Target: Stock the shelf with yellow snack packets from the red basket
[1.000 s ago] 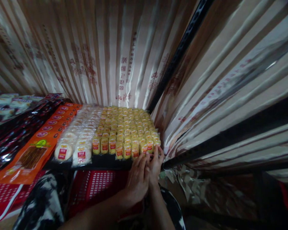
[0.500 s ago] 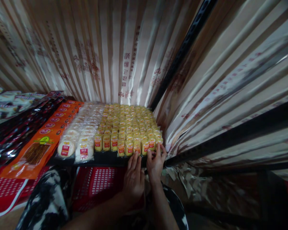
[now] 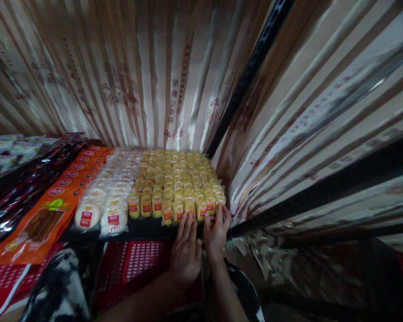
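Observation:
Several rows of small yellow snack packets [image 3: 176,179] with red labels cover the right part of a dark shelf [image 3: 144,229]. My left hand [image 3: 185,250] lies at the shelf's front edge, fingers stretched out and tips against the front row of yellow packets. My right hand [image 3: 216,228] is just to its right, fingers spread and touching the front-right yellow packets. Neither hand grips anything that I can see.
White round packets [image 3: 102,210] with red labels lie left of the yellow ones, then orange packets [image 3: 50,210] and dark red packets [image 3: 13,192]. A red plastic basket [image 3: 137,264] sits under the shelf. Shiny printed sheets hang behind and to the right, with a black upright post [image 3: 245,85].
My left hand slid down and left along the front row and flattened out. My right hand stayed at the front-right packets with only small finger shifts.

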Demonstrator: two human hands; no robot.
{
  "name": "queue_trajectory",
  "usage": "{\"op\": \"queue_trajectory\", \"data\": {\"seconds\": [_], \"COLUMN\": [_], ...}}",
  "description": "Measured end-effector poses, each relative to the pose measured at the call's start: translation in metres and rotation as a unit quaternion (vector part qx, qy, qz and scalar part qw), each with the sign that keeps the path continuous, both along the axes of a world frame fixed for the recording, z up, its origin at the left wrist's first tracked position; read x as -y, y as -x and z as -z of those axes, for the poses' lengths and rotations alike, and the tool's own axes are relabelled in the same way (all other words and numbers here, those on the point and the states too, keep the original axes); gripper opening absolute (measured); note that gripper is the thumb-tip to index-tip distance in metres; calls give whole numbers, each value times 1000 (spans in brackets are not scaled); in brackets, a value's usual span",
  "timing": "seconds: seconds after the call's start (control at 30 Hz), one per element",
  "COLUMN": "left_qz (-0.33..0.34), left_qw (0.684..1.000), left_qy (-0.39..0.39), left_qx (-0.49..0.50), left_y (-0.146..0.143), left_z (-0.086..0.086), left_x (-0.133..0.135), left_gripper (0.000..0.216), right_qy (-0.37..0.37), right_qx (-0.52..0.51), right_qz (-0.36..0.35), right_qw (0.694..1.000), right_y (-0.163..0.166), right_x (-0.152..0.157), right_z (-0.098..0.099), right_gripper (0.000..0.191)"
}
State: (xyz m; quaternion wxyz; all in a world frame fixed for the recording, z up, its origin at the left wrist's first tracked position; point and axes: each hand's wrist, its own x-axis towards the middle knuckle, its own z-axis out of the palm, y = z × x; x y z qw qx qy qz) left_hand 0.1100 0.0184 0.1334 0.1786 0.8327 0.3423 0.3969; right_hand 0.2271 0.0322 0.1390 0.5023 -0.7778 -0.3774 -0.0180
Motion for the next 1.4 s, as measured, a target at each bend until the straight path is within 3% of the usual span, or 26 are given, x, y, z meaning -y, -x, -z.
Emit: {"op": "queue_trajectory", "data": {"seconds": [0.47,0.93,1.2,1.4], "left_qz": [11,12,20,26], "left_qw": [997,997,998,998], "left_qy": [-9,24,18,32], "left_qx": [-73,-76,-63,-55], "left_y": [0,1,4,4], "left_z": [-8,-6,-8,-11], "left_x": [-6,-7,-7,-7], "left_gripper": [52,51,52,54], "right_qy": [-7,-29,-21,-13], "right_qx": [2,-27,116,120], "right_qz": [1,19,53,38], "right_qw": [1000,999,992,992], "right_y": [-1,4,-6,-8], "right_x": [0,-5,-4,-3], "right_z": [-1,-7,0,0], "right_gripper": [55,55,46,50]}}
